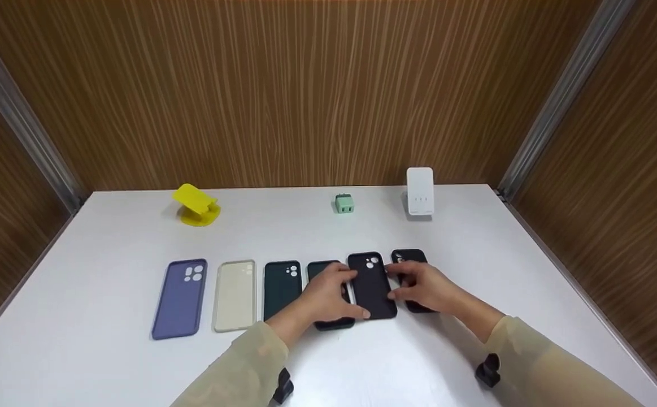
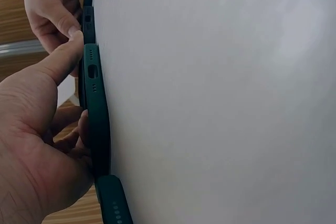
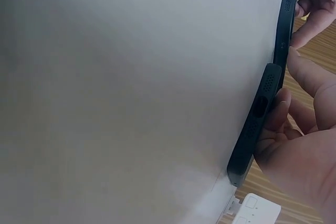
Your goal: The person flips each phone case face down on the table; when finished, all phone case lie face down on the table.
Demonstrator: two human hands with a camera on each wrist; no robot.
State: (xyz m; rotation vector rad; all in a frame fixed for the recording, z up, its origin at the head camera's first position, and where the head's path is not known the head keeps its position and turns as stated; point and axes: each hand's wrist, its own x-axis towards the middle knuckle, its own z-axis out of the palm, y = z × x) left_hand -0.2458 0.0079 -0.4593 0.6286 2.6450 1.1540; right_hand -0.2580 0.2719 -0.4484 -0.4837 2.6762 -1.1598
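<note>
With relaxed fingers, my left hand (image 1: 328, 294) and my right hand (image 1: 427, 287) touch opposite sides of one black phone case (image 1: 372, 288), without clenching. It lies between a dark green phone case (image 1: 334, 325) and a second black phone case (image 1: 416, 255), nearer to the right edge of the tabletop (image 1: 509, 271) than the left.

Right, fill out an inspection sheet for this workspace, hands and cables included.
Surface: white tabletop, shiny, bright glare near the front.
Job's things: six phone cases in a row, left to right: purple case, cream case, dark green case, partly covered dark case, black case, rightmost dark case.
Clutter: yellow stand, mint plug adapter, white stand, all behind the row.
Hands: left hand touches the black case's left side; right hand its right edge.
Cables: nothing seen.
Surroundings: wood-grain panels at back and sides, metal strips at the corners.
</note>
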